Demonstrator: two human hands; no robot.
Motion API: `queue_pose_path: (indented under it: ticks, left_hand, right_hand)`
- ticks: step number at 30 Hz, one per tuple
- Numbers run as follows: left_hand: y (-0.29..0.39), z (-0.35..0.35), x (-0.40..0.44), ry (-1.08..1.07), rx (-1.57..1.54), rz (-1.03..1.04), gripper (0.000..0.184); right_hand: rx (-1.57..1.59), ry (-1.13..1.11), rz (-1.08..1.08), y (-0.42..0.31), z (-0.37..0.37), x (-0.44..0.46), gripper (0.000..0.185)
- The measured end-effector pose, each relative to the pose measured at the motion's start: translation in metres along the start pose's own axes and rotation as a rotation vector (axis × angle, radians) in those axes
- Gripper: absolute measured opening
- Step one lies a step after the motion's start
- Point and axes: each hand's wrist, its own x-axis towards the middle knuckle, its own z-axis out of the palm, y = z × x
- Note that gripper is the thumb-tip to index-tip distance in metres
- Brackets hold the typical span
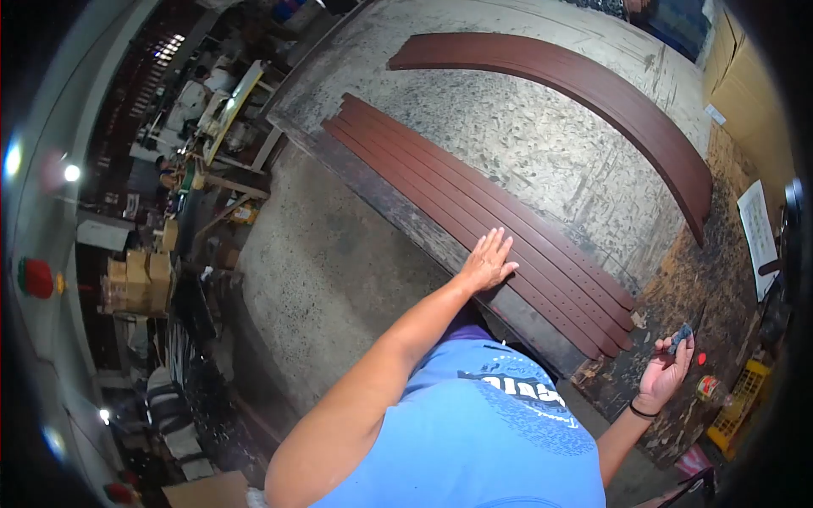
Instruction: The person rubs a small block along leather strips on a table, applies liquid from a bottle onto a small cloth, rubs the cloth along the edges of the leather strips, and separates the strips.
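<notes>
My left hand [489, 261] lies flat, fingers stretched, on a row of several brown belt straps [555, 269] set side by side along the near edge of the worktable. Small holes show near their right ends, which have rounded tips. Over the right end of the table, my right hand [665, 377] pinches a small blue-grey wad of cloth [680, 337], apart from the straps. Farther back, a curved bundle of brown strips [584, 80] bends across the table.
The worktable [542, 135] has a scuffed grey top and a worn wooden right end [703, 271]. A red cap [701, 359], a labelled bottle [710, 389] and a yellow crate [739, 406] are at right. A paper sheet [756, 229] and cardboard box [749, 93] stand beyond.
</notes>
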Motion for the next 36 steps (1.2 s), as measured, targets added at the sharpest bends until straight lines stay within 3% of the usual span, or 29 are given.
queue_pose_path:
  ticks: [6,10,14,17,23,26,28,30,32,33,34,36]
  left_hand:
    - [-0.087,-0.038,0.037,-0.085,0.112,0.269,0.063]
    - [-0.173,-0.066,0.088,0.030,0.105,0.282,0.078]
    - [-0.206,-0.100,0.136,-0.153,0.188,0.291,0.101]
    - [-0.214,-0.100,0.158,-0.216,0.192,0.422,0.105]
    - [-0.210,-0.106,0.189,-0.191,0.085,0.586,0.099]
    - [-0.198,-0.107,0.183,-0.223,0.047,0.795,0.093]
    - [-0.199,-0.087,0.177,-0.130,0.041,0.937,0.088]
    - [-0.187,-0.100,0.171,-0.084,-0.029,0.951,0.082]
    - [-0.169,-0.119,0.165,-0.280,0.089,0.657,0.080]
    - [-0.171,-0.113,0.166,-0.186,0.037,0.718,0.065]
    - [-0.175,-0.106,0.170,-0.191,0.037,0.721,0.065]
    - [-0.173,-0.103,0.180,-0.435,-0.039,0.620,0.048]
  right_hand:
    - [-0.076,0.133,-0.160,0.041,0.054,-0.049,0.026]
    - [-0.019,0.238,-0.170,0.079,0.131,-0.099,0.025]
    - [-0.024,0.302,-0.203,0.098,0.182,-0.136,0.021]
    - [-0.031,0.350,-0.297,0.092,0.200,-0.152,0.021]
    - [-0.039,0.491,-0.448,0.080,0.218,-0.187,0.018]
    - [-0.030,0.557,-0.515,0.082,0.222,-0.204,0.017]
    - [-0.025,0.609,-0.546,0.084,0.223,-0.214,0.016]
    - [-0.037,0.633,-0.572,0.084,0.224,-0.220,0.016]
    - [-0.058,0.666,-0.568,0.085,0.226,-0.223,0.017]
    - [-0.059,0.674,-0.569,0.086,0.228,-0.223,0.017]
    - [-0.059,0.656,-0.569,0.085,0.233,-0.220,0.017]
    - [-0.056,0.640,-0.579,0.083,0.242,-0.216,0.017]
